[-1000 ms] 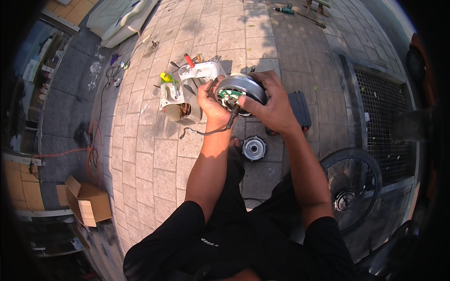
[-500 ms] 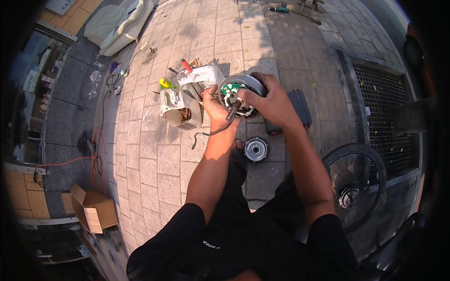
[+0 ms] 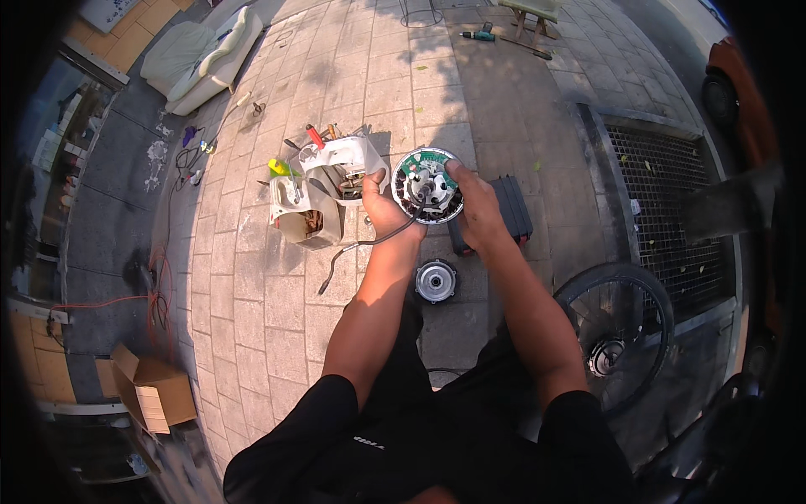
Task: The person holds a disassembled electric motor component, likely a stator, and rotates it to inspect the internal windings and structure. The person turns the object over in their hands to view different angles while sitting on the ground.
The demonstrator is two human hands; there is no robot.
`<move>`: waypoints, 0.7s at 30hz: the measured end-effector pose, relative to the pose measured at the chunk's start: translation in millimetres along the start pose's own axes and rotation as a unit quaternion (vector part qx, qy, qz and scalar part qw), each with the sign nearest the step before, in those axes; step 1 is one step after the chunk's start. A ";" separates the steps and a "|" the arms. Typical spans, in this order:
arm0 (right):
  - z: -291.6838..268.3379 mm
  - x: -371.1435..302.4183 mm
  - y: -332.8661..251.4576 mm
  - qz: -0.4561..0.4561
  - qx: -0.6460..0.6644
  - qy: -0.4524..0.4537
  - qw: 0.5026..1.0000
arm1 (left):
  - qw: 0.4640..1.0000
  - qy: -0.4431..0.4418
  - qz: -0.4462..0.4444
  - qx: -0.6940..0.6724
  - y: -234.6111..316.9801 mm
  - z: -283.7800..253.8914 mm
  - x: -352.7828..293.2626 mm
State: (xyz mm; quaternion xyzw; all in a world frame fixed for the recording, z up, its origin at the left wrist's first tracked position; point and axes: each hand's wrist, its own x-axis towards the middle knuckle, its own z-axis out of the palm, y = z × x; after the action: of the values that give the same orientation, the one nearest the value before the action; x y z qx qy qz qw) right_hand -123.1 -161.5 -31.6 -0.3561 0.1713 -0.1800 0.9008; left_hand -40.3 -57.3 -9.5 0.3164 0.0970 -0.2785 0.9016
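Observation:
Between my two hands I hold an opened hub motor (image 3: pixel 426 186), its inner side facing up. A green circuit board (image 3: pixel 435 165), a central axle and dark windings around the edge show inside its metal rim. From the axle a black cable (image 3: pixel 359 244) runs out across my left wrist and dangles to the left. My left hand (image 3: pixel 386 208) supports the motor from below left, with most fingers hidden under it. The right hand (image 3: pixel 475 202) grips the right side, thumb on the circuit board's edge. Below, on the paving, lies a round metal motor cover (image 3: pixel 437 280).
Two cut white plastic jugs (image 3: pixel 312 195) with tools stand left of my hands. A dark case (image 3: pixel 509 210) lies to the right, with a spoked wheel (image 3: pixel 617 336) and metal grating (image 3: pixel 672 202) beyond. At lower left is a cardboard box (image 3: pixel 159 388); a drill (image 3: pixel 480 34) lies far off.
The motor has turned from tilted to facing up, so more of its inside shows. My right thumb has shifted from near the axle to the rim. The view has shifted slightly.

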 end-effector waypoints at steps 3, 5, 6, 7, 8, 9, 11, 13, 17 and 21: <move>-6.0 7.1 10.6 0.018 0.099 0.029 0.995 | 0.999 -0.030 -0.014 0.015 0.5 9.4 -5.3; -3.4 8.9 15.4 0.021 0.172 0.039 0.984 | 0.995 -0.083 -0.039 0.036 5.1 -10.7 13.7; -4.5 10.5 13.2 0.012 0.190 0.036 0.981 | 0.996 -0.063 -0.024 0.059 3.5 -4.5 10.8; -7.9 14.5 7.1 -0.004 0.210 0.017 0.978 | 0.996 -0.009 -0.033 0.080 6.0 0.7 7.0; 0.2 13.2 2.6 -0.009 0.233 -0.013 0.972 | 0.977 -0.197 -0.082 0.015 21.7 -29.7 22.0; -0.1 11.3 0.9 -0.012 0.252 -0.033 0.967 | 0.965 -0.235 -0.100 0.061 25.8 -46.0 19.2; -4.0 7.8 -12.8 -0.021 0.245 -0.013 0.969 | 0.945 -0.168 -0.095 0.265 29.0 -44.5 -19.1; -6.6 10.2 -25.0 -0.043 0.246 -0.001 0.968 | 0.864 -0.147 -0.122 0.466 42.6 -22.5 -76.9; -15.9 10.8 -40.0 -0.074 0.212 0.034 0.974 | 0.789 -0.449 -0.160 0.387 94.5 9.8 -130.6; -39.6 11.4 -43.5 -0.130 0.160 0.033 0.978 | 0.879 -0.456 -0.043 0.134 106.1 66.6 -102.6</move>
State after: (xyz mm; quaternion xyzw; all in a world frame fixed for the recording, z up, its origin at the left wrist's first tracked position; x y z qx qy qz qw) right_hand -139.2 -219.2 -30.3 -0.2201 0.1222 -0.3329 0.9088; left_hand -65.4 14.7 133.4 0.2682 -0.3494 -0.4408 0.7821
